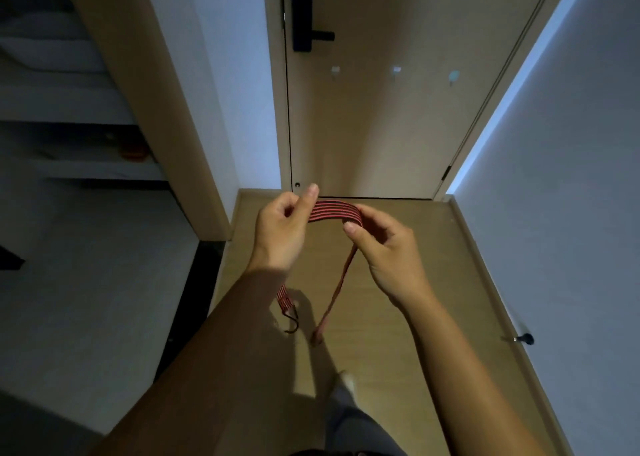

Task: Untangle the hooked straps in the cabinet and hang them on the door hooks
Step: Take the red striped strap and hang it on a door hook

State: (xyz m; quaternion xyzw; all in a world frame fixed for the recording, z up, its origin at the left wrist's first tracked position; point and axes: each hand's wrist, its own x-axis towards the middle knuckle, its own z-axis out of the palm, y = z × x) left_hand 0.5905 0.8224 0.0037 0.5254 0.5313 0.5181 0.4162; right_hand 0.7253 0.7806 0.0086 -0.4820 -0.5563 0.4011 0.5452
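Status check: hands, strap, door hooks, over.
Left hand and right hand both pinch the striped strap, ends dangling. Three door hooks ahead, nothing hanging on them. Nothing blocking the way.

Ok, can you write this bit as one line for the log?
left hand: pinches strap | right hand: pinches strap | ends: hang down | door hooks: no strap yet

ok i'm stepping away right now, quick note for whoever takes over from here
Left hand: pinches one side of the striped strap.
Right hand: pinches the other side.
Strap: stretched between the hands in front of the door, both ends hanging; a dark end hook shows at the left end.
Done: this strap is out of the cabinet and looks untangled.
Left: hang it on one of the three bare door hooks; no other straps are visible from here.
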